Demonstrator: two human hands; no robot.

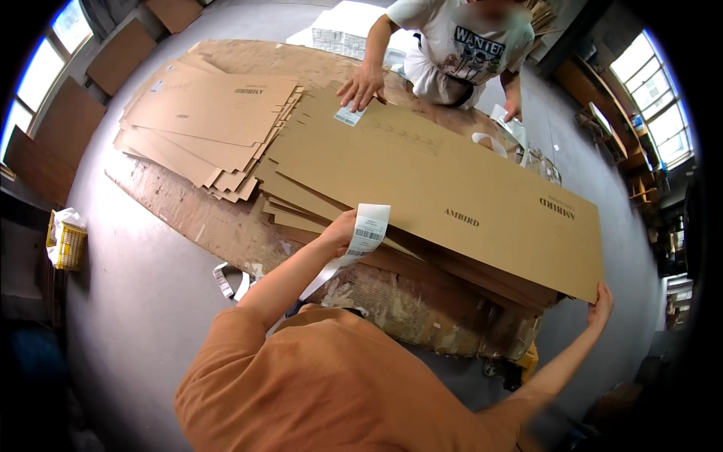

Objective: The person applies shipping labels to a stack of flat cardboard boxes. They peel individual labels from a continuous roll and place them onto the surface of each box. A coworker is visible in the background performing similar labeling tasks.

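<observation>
My left hand is closed on a strip of white printed labels, whose tail hangs down toward my body. This hand is beside the near edge of a large flat brown cardboard sheet, the top one of a pile. With my right hand I grip the sheet's near right corner, fingers partly hidden by it. Toward the sheet's far left end, a co-worker's hand presses on a white label stuck there. That person's other hand holds another label strip.
More cardboard sheets lie stacked at the left on the worn table. A yellow basket stands on the floor at left. Loose label strip hangs by the table's near edge. White stacked bundles are behind the table.
</observation>
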